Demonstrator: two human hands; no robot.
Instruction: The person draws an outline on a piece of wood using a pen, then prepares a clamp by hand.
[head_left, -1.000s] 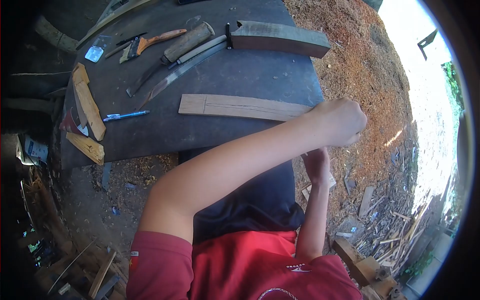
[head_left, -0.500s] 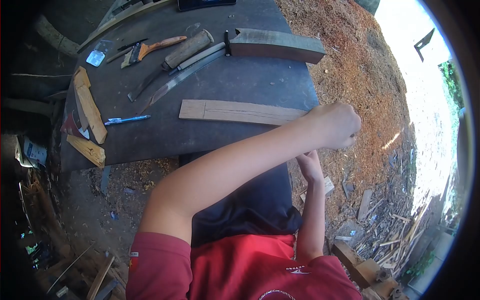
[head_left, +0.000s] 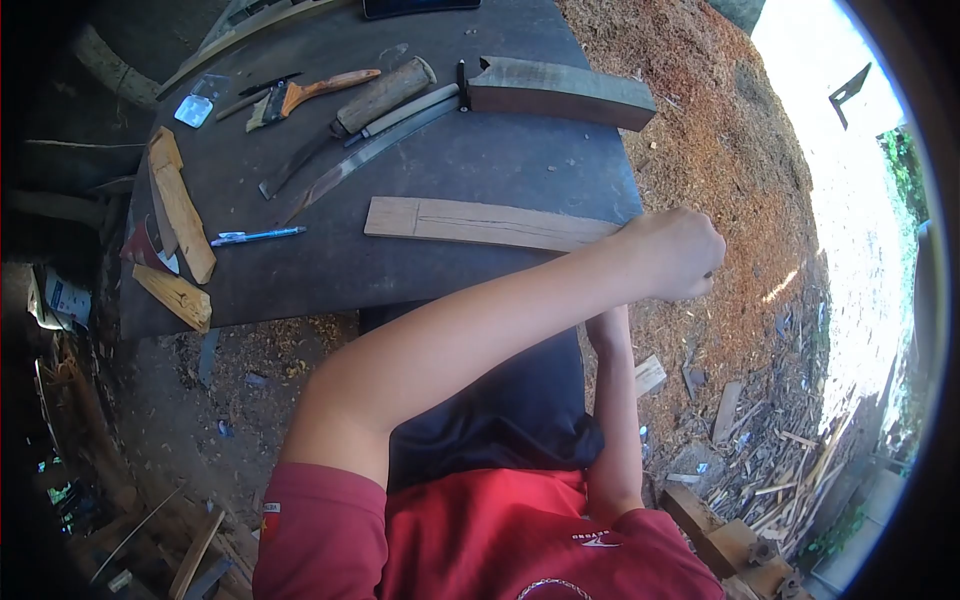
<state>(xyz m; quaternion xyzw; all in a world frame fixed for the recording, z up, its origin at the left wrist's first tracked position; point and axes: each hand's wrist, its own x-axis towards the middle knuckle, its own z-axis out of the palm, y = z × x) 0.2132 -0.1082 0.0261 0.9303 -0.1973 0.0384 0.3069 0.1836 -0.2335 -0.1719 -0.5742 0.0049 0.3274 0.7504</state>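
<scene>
My left arm reaches across my body, and my left hand (head_left: 678,252) is a closed fist at the right end of a long thin wooden plank (head_left: 480,222) with a pencil line along it. The plank lies on a dark table (head_left: 470,150), its end at the table's right edge under my fist. My right forearm (head_left: 612,400) rises beneath the left wrist. The right hand itself is hidden behind my left forearm.
On the table lie a long blade with a wooden handle (head_left: 350,125), a dark wooden block (head_left: 560,90), a brush (head_left: 310,92), a blue pen (head_left: 255,237) and wood offcuts (head_left: 180,210). Sawdust and wood scraps (head_left: 740,420) cover the ground to the right.
My right hand has moved up from below the table edge and slipped out of sight behind my left forearm. My left fist stays at the plank's end.
</scene>
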